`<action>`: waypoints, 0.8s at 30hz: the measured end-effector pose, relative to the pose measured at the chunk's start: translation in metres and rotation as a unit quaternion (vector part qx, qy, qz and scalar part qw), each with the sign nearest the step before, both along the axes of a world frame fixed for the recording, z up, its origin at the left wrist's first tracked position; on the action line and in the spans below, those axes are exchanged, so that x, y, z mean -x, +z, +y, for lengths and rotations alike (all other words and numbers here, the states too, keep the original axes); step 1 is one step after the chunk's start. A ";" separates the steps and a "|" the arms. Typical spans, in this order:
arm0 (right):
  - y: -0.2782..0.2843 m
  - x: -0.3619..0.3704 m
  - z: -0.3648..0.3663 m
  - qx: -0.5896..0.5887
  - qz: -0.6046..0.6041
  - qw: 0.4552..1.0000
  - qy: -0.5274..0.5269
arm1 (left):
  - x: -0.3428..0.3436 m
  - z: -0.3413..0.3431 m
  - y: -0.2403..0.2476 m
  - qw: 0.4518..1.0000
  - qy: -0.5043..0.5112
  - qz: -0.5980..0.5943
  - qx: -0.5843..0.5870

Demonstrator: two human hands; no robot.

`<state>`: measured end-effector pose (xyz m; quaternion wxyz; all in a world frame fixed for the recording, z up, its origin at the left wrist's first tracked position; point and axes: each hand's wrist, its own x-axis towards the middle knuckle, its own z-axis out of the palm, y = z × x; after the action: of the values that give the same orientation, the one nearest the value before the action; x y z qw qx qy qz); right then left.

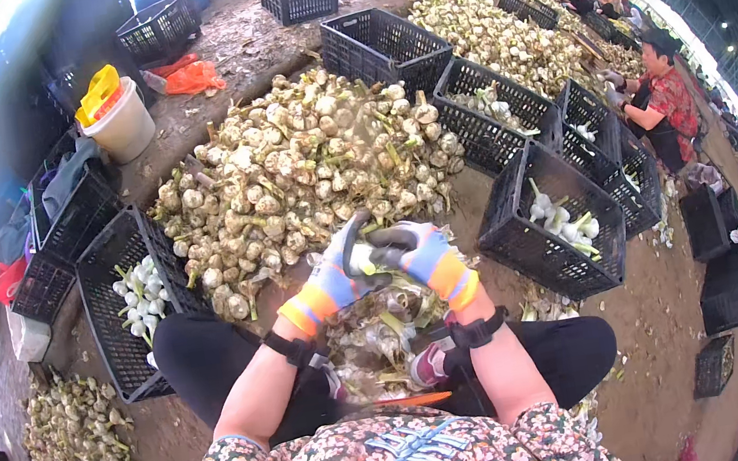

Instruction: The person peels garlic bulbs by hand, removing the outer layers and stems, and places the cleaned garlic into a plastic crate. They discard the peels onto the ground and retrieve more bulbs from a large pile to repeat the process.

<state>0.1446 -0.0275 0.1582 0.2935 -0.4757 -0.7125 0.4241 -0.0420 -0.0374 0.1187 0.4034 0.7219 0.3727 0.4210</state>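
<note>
Both my hands wear gloves with dark fingers and blue, orange and yellow cuffs. They meet above my lap, in front of the big heap of garlic [302, 164]. Pale green and white garlic [362, 258] shows between them, partly covered by the fingers. My left hand [334, 274] is closed round it from one side. From the other side my right hand [423, 259] presses its curled fingers against it. Peeled-off skins and stalks [380, 334] lie on the ground below, between my shoes.
A black crate [119, 311] with cleaned white garlic stands at my left, another crate [552, 227] at my right. More crates [385, 51] line the heap. Unsorted garlic [88, 454] lies at lower left. A white bucket [123, 129] stands far left. A co-worker [665, 105] sits at far right.
</note>
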 end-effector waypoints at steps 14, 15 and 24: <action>-0.048 0.011 0.005 -0.058 0.048 0.986 -0.151 | -0.007 0.006 -0.023 0.964 0.062 -0.239 0.095; -0.040 0.015 0.000 -0.039 0.095 0.986 -0.133 | -0.002 0.011 -0.020 0.850 0.007 -0.434 0.297; -0.147 -0.053 0.040 -0.041 -0.080 0.944 -0.319 | -0.015 0.008 0.013 0.797 -0.060 -0.548 0.248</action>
<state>0.1971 0.0124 0.0113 0.3746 -0.6979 -0.5613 0.2397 -0.0271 -0.0298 0.1318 0.7297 0.2675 0.1368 0.6143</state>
